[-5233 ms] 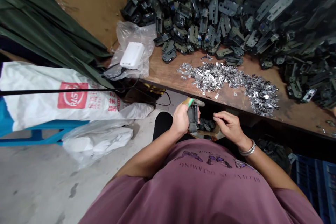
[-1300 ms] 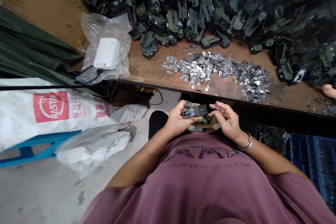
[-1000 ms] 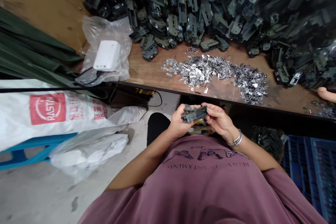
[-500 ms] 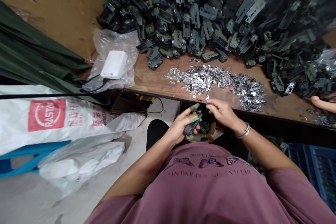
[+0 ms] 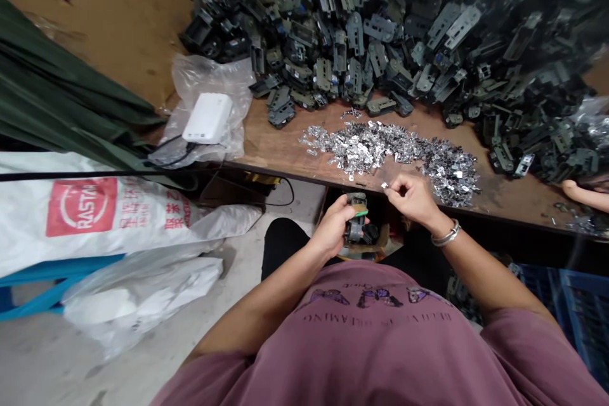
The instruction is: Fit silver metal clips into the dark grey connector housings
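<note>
My left hand (image 5: 333, 231) is closed round a dark plastic part (image 5: 354, 222) held upright just below the bench edge, a green and tan taped fingertip showing at its top. My right hand (image 5: 412, 198) hovers at the bench edge and pinches a small silver metal clip (image 5: 384, 186) between thumb and forefinger. Just beyond it lies a spread of small shiny metal clips (image 5: 380, 146) on the wooden bench (image 5: 285, 143). Behind them rises a big heap of dark plastic parts (image 5: 404, 32).
A white box on a clear plastic bag (image 5: 209, 117) sits at the bench's left end. White sacks (image 5: 95, 209) lie on the floor to the left, a blue crate (image 5: 580, 304) at lower right. Another person's hand (image 5: 583, 193) rests on the bench at far right.
My right hand left the dark part, reached up to the metal clips and now pinches one. My left hand turned the part upright and kept hold of it.
</note>
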A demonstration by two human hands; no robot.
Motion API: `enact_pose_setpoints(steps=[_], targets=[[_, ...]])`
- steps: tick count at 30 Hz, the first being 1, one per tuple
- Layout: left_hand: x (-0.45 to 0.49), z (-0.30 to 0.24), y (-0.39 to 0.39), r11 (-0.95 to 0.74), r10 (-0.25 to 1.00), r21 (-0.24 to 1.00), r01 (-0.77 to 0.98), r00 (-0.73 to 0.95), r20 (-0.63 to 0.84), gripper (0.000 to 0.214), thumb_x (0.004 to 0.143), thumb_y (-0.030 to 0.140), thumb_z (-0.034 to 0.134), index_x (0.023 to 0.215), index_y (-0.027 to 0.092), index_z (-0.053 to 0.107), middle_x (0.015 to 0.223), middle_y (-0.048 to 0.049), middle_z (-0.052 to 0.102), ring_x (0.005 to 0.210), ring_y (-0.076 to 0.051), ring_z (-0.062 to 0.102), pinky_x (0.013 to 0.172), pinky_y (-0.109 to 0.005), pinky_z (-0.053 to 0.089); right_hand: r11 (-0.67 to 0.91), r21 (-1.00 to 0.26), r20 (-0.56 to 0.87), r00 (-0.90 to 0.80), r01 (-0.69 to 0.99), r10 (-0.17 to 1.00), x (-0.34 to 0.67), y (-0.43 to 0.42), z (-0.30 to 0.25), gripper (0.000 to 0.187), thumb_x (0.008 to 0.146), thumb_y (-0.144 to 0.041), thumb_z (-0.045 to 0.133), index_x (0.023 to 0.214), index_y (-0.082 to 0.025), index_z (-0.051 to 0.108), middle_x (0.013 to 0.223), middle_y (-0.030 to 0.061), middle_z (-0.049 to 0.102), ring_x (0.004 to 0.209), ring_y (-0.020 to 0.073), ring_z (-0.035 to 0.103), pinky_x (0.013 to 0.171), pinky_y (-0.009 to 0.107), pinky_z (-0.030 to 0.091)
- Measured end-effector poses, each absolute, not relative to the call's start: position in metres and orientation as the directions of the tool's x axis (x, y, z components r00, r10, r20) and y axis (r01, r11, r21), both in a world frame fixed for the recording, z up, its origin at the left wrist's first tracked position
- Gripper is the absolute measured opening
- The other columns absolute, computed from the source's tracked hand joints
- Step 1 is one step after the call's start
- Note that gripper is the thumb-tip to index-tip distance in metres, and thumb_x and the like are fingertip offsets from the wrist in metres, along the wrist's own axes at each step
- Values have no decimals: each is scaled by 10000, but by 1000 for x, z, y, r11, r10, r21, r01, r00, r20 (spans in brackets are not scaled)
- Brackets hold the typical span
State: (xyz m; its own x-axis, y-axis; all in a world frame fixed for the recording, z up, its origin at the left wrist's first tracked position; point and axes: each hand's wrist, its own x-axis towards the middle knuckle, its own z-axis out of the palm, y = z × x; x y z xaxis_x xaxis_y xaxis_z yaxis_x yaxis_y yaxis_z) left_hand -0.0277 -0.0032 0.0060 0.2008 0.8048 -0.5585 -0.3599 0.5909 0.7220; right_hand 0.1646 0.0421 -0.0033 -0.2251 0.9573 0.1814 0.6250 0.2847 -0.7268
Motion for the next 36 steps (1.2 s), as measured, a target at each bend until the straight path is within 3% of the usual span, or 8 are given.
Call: enact_pose_setpoints(steps=[3, 8, 20, 23, 26, 30, 33, 36], targets=[[-22, 8, -6, 549, 835, 767, -333, 266, -482, 378, 610, 197, 650, 981, 179, 585, 917, -32, 684, 778, -155, 652, 592, -226, 496, 250, -894, 219, -125, 371, 968, 151, 16, -4, 153, 817, -311, 667, 766, -209, 565, 693, -9, 626, 577, 121, 547, 535, 245, 452], [-18, 4, -12, 375, 913, 906, -197, 245, -325, 357, 621, 145, 600, 975, 174, 559, 972, -20, 661, 945, -168, 607, 815, -272, 483, 487, -778, 452, -186, 396, 873, 134, -6, -7, 54, 883, -239, 624, 853, -228, 667, 828, 42, 703, 772, 178, 661, 714, 339, 555], [-20, 2, -21, 139, 964, 952, 274, 180, -193, 245, 671, 174, 590, 846, 214, 422, 751, 33, 481, 689, -136, 472, 647, -271, 408, 618, -635, 576, -249, 464, 779, 133, -16, -16, 166, 897, -109, 563, 947, -210, 685, 858, 74, 704, 798, 185, 672, 704, 320, 575], [-23, 3, -23, 53, 970, 884, 465, 185, -156, 279, 664, 152, 601, 793, 232, 367, 707, 42, 429, 633, -134, 429, 598, -281, 361, 631, -586, 571, -293, 508, 767, 132, -20, -20, 192, 909, -96, 529, 964, -192, 687, 882, 94, 708, 822, 195, 682, 724, 327, 580], [-29, 8, -23, 13, 959, 828, 561, 226, -168, 310, 682, 217, 654, 811, 233, 373, 726, 33, 451, 630, -142, 447, 575, -284, 349, 612, -647, 503, -348, 455, 791, 135, -21, -18, 177, 925, -138, 545, 986, -206, 696, 921, 86, 720, 850, 189, 692, 758, 329, 588], [-38, 12, -19, -133, 956, 837, 531, 292, -33, 332, 732, 408, 700, 838, 207, 457, 801, -3, 523, 722, -167, 512, 635, -292, 397, 531, -756, 456, -274, 384, 847, 144, -18, -8, 157, 916, -212, 608, 1041, -220, 702, 1029, 87, 734, 960, 196, 698, 842, 352, 586], [-45, 10, -16, -247, 963, 832, 497, 223, 152, 274, 864, 359, 560, 683, 204, 425, 674, 15, 464, 652, -141, 459, 625, -281, 375, 447, -791, 397, -206, 418, 895, 147, -19, -7, 158, 917, -230, 598, 1033, -218, 705, 992, 81, 742, 896, 189, 708, 774, 330, 589], [-52, 8, -15, -272, 962, 841, 468, 131, 239, 294, 884, 317, 531, 639, 201, 417, 640, 17, 453, 626, -132, 440, 624, -276, 374, 402, -811, 330, -235, 425, 914, 146, -24, -13, 125, 918, -230, 591, 950, -209, 710, 836, 48, 736, 722, 156, 689, 656, 282, 562]])
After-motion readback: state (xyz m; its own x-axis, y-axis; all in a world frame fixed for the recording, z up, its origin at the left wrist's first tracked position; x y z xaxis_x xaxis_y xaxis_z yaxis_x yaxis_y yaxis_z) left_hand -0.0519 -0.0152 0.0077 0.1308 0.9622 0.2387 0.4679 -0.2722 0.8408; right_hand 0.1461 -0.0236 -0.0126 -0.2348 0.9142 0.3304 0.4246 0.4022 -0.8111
